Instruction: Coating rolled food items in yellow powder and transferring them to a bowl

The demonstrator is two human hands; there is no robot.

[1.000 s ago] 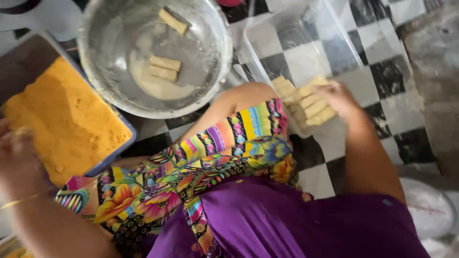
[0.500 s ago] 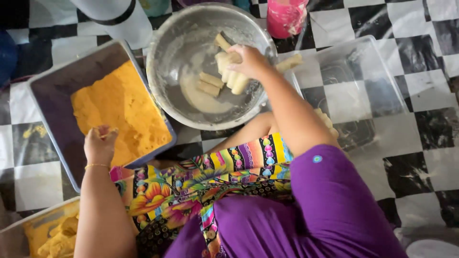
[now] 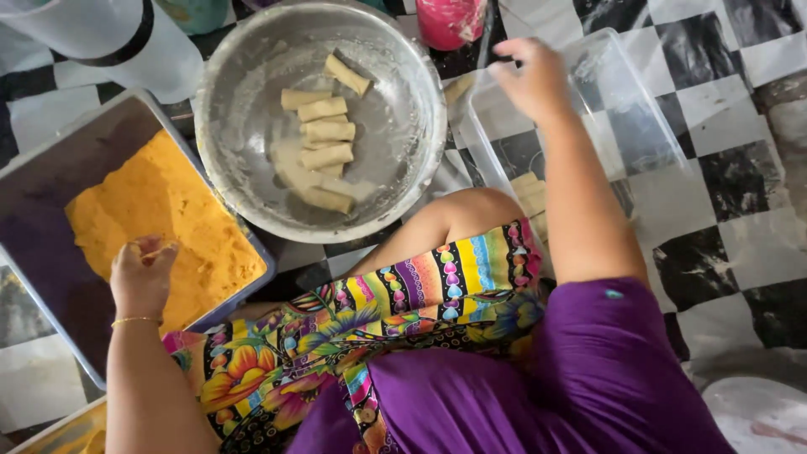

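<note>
My left hand (image 3: 143, 273) rests on the orange crumbs (image 3: 160, 223) in a grey rectangular tray (image 3: 50, 181); its fingers are curled and dusted, holding nothing I can see. My right hand (image 3: 531, 77) hovers with loose, spread fingers over the far rim of a clear plastic box (image 3: 626, 126) and holds nothing. Several pale rolled pieces (image 3: 324, 147) lie in a wet metal bowl (image 3: 252, 109) between the hands. A few more rolls (image 3: 530, 195) lie in the clear box, next to my knee.
I sit on a black-and-white checkered floor (image 3: 731, 176) in a colourful skirt. A white cylinder (image 3: 101, 38) lies at top left, a pink cup (image 3: 450, 21) behind the bowl. A second tray corner (image 3: 59, 429) shows at bottom left, a white plate (image 3: 756, 416) at bottom right.
My right hand carried rolls from the clear box into the metal bowl, released them, and has swung back right over the box, empty. My left hand stayed at the crumb tray.
</note>
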